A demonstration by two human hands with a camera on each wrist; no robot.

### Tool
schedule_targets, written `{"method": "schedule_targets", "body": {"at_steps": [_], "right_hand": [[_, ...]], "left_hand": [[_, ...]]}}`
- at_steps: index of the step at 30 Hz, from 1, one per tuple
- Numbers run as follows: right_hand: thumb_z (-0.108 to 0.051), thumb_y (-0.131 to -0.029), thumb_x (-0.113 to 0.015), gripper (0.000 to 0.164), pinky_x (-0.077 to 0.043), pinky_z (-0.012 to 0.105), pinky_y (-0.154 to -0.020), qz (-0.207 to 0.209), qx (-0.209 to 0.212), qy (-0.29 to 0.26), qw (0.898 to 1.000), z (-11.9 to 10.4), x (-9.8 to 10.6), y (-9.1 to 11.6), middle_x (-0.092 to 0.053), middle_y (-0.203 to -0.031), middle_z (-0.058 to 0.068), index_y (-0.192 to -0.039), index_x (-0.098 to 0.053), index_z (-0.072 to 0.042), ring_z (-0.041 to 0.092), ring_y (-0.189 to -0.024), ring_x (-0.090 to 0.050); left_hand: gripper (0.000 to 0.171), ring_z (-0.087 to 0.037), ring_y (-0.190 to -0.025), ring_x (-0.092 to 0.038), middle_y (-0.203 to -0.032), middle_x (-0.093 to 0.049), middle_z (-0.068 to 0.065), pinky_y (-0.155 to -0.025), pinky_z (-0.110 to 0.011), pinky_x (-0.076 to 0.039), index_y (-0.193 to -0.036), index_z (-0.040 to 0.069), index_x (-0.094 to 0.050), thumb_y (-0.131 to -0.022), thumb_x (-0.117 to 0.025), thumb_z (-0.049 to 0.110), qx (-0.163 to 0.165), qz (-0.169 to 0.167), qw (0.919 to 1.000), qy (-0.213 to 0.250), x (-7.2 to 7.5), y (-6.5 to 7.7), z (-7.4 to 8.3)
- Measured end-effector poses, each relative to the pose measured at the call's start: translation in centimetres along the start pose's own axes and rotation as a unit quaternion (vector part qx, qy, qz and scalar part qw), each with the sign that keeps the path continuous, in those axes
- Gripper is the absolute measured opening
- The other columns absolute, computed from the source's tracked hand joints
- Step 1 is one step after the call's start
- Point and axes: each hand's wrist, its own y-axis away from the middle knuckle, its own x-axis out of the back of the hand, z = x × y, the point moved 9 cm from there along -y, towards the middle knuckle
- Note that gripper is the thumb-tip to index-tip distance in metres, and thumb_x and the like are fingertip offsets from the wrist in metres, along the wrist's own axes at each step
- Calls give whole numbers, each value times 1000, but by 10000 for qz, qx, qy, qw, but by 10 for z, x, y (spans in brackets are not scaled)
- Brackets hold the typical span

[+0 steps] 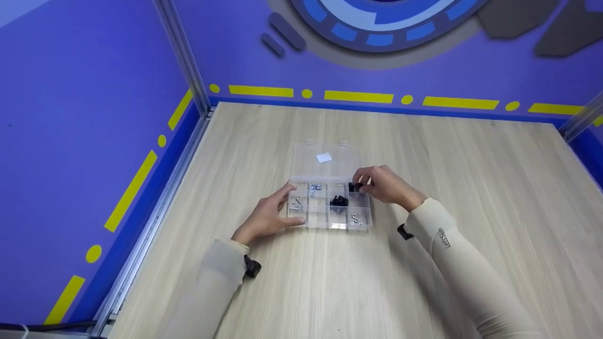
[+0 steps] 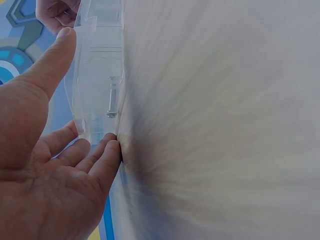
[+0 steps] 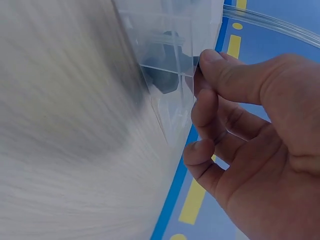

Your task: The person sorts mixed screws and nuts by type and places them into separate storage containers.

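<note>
A clear plastic compartment box (image 1: 318, 219) lies with its lid (image 1: 305, 165) folded back. My left hand (image 1: 269, 216) holds its left end, thumb at the front corner and fingers along the side. With thumb and forefinger, my right hand (image 1: 388, 185) pinches a small black part (image 1: 354, 187) at the back right compartment; the fingers partly hide it. More black parts (image 1: 338, 201) sit in the compartment column beside it. Screws (image 1: 297, 201) lie at the left, small silver pieces (image 1: 315, 187) at the back, and several nuts (image 1: 355, 218) at the front right.
The box stands on a light wood-grain table (image 1: 358, 282). A small white paper piece (image 1: 324, 157) lies on the lid. Blue panels (image 1: 94, 117) with metal frame posts (image 1: 183, 56) border the table at the left and back.
</note>
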Motion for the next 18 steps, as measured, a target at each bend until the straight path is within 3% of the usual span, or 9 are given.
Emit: {"method": "schedule_targets", "body": {"at_steps": [11,18], "right_hand": [[14,-90,-63,25,-60,47,-82,-93,154,95,9998,-7,-3,-2,-77,-99,11,-102,-78,-3,28,-92,-72],[11,-92,-62,26,-60,45,-84,-63,38,203,9998,-3,-6,-2,-77,-102,8,-101,-80,-6,25,-96,-72]], "left_hand": [[86,-27,-136,-54,-149,-54,-14,-116,-38,-41,-153,11,-44,-81,-90,26,8,5,10000,23,1,0,3],[88,-28,-144,-43,-167,-27,-13,-119,-37,-36,-155,12,-42,-83,-89,28,189,-64,9998,100,-1,1,-2]]}}
